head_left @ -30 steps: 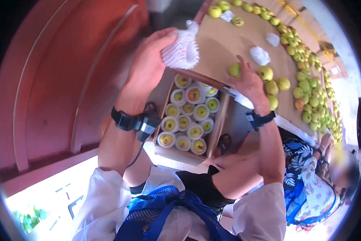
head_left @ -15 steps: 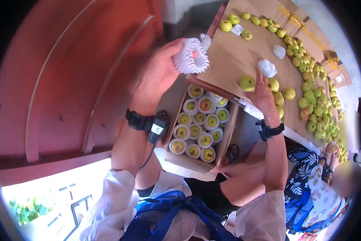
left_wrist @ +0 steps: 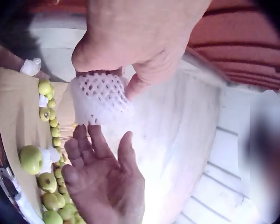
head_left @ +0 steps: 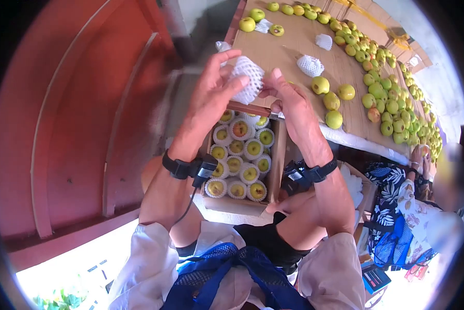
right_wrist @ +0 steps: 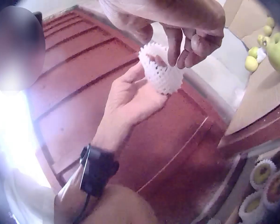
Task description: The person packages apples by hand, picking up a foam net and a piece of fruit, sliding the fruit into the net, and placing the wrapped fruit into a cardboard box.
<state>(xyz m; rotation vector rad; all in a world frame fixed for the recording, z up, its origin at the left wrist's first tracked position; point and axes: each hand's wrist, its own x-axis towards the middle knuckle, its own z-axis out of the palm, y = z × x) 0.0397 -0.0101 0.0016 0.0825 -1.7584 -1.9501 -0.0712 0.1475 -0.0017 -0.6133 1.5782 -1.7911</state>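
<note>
Head view shows the white foam net sleeve (head_left: 246, 78) raised between both hands above the carton of wrapped apples (head_left: 240, 155), at the near edge of the cardboard-covered worktop (head_left: 288, 46). Our left hand (head_left: 211, 98) has its grip on the sleeve, fingers curled around its side, and our right hand (head_left: 288, 101) pinches the opposite edge with thumb and fingertips; whether fruit is already inside, we cannot tell. In the right wrist view the sleeve (right_wrist: 161, 67) looks stretched open at its mouth. We judge it best to keep the mesh spread evenly from both sides so it does not tear or bunch. Loose green apples (head_left: 340, 93) lie on the worktop just beyond, with spare sleeves (head_left: 310, 65) among them.
</note>
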